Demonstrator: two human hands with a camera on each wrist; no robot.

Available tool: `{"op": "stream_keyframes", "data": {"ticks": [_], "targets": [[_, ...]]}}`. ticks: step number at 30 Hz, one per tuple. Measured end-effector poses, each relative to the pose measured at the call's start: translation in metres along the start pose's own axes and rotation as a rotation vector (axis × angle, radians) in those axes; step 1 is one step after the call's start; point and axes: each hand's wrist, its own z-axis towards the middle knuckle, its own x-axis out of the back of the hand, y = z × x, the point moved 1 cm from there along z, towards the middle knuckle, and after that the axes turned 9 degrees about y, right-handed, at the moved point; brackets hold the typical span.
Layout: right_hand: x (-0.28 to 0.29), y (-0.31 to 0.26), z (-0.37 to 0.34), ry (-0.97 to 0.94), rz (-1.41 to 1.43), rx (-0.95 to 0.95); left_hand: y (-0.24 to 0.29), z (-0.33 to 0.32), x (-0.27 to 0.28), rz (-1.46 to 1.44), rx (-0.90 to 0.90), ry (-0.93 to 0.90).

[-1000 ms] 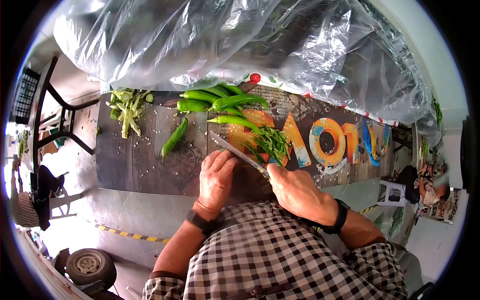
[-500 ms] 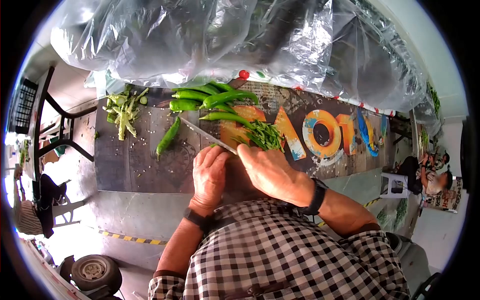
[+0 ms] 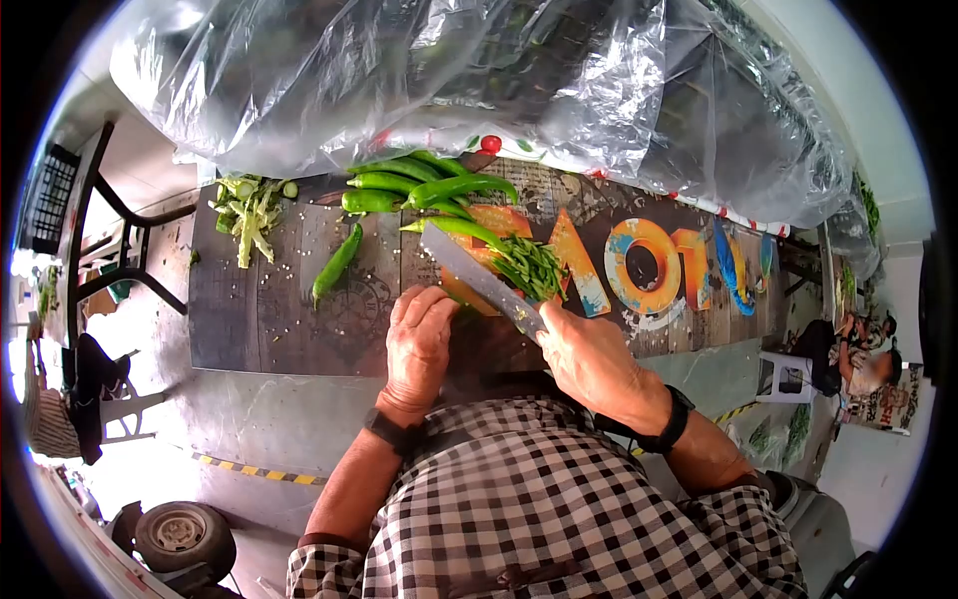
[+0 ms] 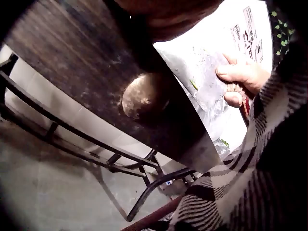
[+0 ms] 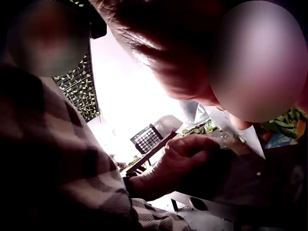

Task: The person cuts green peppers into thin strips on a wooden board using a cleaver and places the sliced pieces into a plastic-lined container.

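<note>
My right hand [image 3: 604, 369] grips a broad-bladed kitchen knife [image 3: 482, 280], its blade pointing up and left over the table. In the left wrist view the flat of the blade [image 4: 207, 82] carries a green scrap. My left hand [image 3: 419, 334] has bent fingers resting low over the board, holding a green pepper piece that is mostly hidden by the fingers and blade. Beyond the knife lies a heap of green pepper strips [image 3: 536, 268]. Several whole green peppers [image 3: 384, 182] are grouped behind it, and one pepper [image 3: 337, 263] lies apart to the left.
Pale pepper cores [image 3: 249, 222] and scattered seeds lie at the left of the dark, lettered wooden table [image 3: 230, 329]. Clear plastic sheeting [image 3: 399, 80] covers things along the far side. A black metal frame [image 3: 130, 280] stands on the left; people [image 3: 866, 359] sit far right.
The knife first swung left close to the left fingers, then moved back right, its blade now turned flatter to view. The left hand stayed nearly in place; the peppers lie as before.
</note>
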Motion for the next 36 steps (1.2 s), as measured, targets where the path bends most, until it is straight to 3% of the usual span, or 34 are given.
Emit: {"op": "stream_keyframes", "data": {"ticks": [22, 29, 33, 36], "targets": [[-0.005, -0.014, 0.025, -0.201, -0.090, 0.022, -0.005, -0.001, 0.002, -0.021, 0.040, -0.088], [-0.037, -0.024, 0.059, -0.020, -0.066, 0.155, -0.005, 0.001, 0.002, -0.043, 0.039, -0.074], [-0.028, -0.021, 0.053, -0.027, -0.029, 0.159, -0.006, 0.000, 0.002, -0.038, 0.033, -0.078], [-0.017, 0.000, 0.027, -0.089, 0.007, 0.056, -0.001, 0.003, 0.002, -0.024, 0.033, -0.036]]}}
